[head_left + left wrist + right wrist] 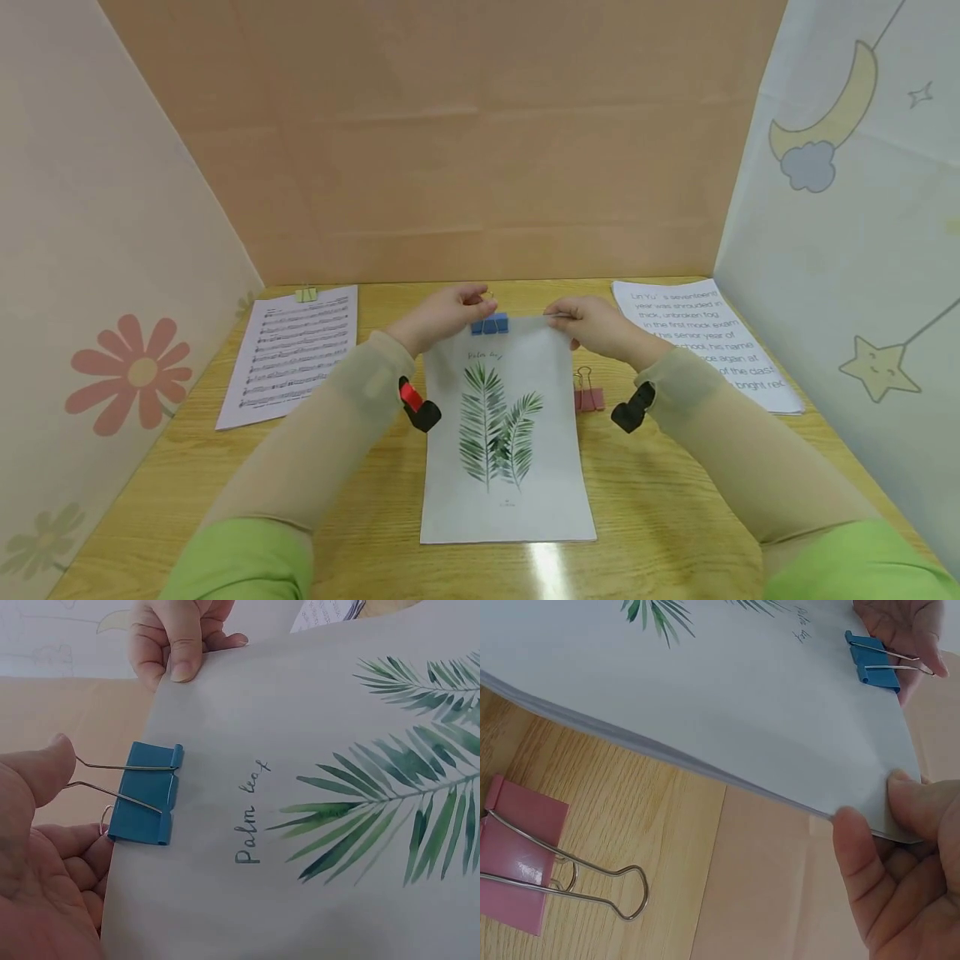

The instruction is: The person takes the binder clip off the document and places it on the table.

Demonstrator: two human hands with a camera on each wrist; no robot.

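Sleeves: green cuffs over beige sheer sleeves fill the near edge of the head view, with a wrist camera strapped to each forearm.
Palm-leaf stack point(508, 433): several sheets are laid flush on the wooden table point(660, 500), the far edge lifted off the wood, apparently so that a clip can reach round it.
Blue binder clip point(144, 793): it is seated on the far edge of the stack, left of its middle, beside the printed words "Palm leaf"; its wire arms stick out past the paper.
Left hand point(442, 315): the wire arms are pinched between thumb and fingers, closed round the clip.
Right hand point(904, 847): the stack's far right corner is pinched between thumb and fingers, seemingly to keep the sheets aligned.
Pink binder clip point(521, 855): it lies loose on the table just right of the stack, holding nothing.
Sheet music point(296, 354): a stack at the left is already bound by a green clip point(305, 294).
Text pages point(705, 342): a stack lies at the right; no clip is visible on it.
Containers: none are seen; the table is enclosed by three patterned walls.
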